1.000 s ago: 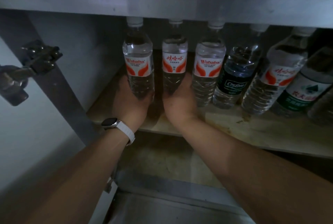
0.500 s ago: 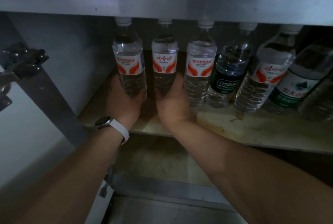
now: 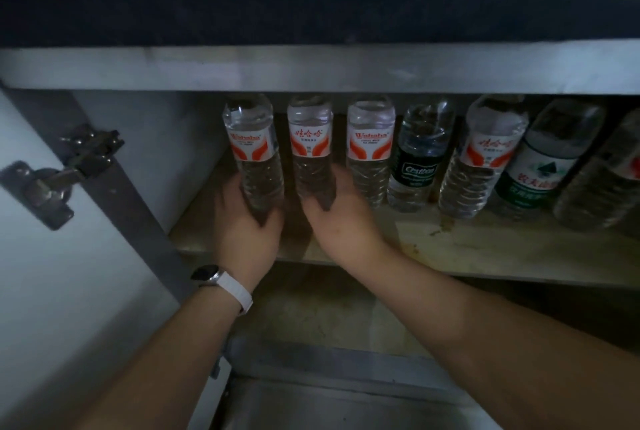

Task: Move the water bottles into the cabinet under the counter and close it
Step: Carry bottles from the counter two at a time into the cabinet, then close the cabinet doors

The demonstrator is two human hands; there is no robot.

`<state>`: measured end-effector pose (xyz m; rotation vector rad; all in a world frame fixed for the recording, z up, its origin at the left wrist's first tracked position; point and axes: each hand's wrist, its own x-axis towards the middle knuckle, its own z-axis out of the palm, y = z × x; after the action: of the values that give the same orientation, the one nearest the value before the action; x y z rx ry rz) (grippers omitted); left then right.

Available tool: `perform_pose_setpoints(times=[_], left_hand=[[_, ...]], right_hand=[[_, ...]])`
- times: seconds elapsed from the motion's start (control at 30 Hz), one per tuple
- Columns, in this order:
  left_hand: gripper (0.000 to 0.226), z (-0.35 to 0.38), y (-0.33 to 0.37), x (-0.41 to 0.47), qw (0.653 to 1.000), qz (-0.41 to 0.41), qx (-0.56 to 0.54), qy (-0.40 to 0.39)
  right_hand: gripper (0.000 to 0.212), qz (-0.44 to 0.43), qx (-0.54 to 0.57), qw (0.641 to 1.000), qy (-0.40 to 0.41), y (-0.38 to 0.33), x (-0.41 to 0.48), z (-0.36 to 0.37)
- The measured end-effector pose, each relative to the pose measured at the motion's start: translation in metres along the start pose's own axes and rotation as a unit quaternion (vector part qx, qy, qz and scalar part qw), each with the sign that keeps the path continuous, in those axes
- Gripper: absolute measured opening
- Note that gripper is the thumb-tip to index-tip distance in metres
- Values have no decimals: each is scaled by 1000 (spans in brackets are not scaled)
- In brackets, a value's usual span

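Several clear water bottles stand in a row on the wooden shelf (image 3: 485,249) inside the open cabinet. My left hand (image 3: 246,225) grips the base of the leftmost bottle (image 3: 251,149), which has a red and white label. My right hand (image 3: 341,218) grips the base of the second bottle (image 3: 310,149), same label. Both bottles stand upright at the shelf's left end. To their right stand a third red-label bottle (image 3: 370,149), a dark-label bottle (image 3: 420,159), another red-label bottle (image 3: 485,159) and a green-label bottle (image 3: 543,170). The bottle caps are hidden behind the cabinet's top rail.
The cabinet door (image 3: 52,291) stands open at the left, with a metal hinge (image 3: 65,166) on its inner face. The grey top rail (image 3: 311,69) and dark counter edge run overhead. A lower cabinet floor (image 3: 311,318) lies beneath the shelf.
The view has tilted up, so the shelf and bottles sit lower in frame and the caps are hidden. Both hands keep hold of the same two bottles.
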<state>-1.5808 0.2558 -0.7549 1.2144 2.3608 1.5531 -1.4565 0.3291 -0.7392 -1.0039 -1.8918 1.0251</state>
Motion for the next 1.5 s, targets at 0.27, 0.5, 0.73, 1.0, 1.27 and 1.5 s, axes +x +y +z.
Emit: perform_pose_setpoints(times=[0.27, 0.5, 0.73, 1.0, 1.27, 1.5], left_hand=[[47, -18, 23, -49, 951, 211, 208, -84], [44, -10, 60, -65, 904, 300, 257, -164], [48, -28, 116, -87, 857, 327, 305, -257], [49, -84, 209, -125, 836, 279, 315, -352], [51, -161, 306, -143, 806, 253, 361, -396], [49, -211, 333, -129, 806, 158, 392, -414]], right_hand=[[57, -133, -336, 932, -15, -1, -53, -62], [59, -132, -421, 896, -57, 3, -66, -120], [56, -76, -443, 884, -125, -23, -102, -175], [56, 14, -467, 857, -217, -106, -159, -256], [56, 78, -482, 839, -239, -203, -187, -340], [57, 135, -519, 816, -213, -242, -194, -395]])
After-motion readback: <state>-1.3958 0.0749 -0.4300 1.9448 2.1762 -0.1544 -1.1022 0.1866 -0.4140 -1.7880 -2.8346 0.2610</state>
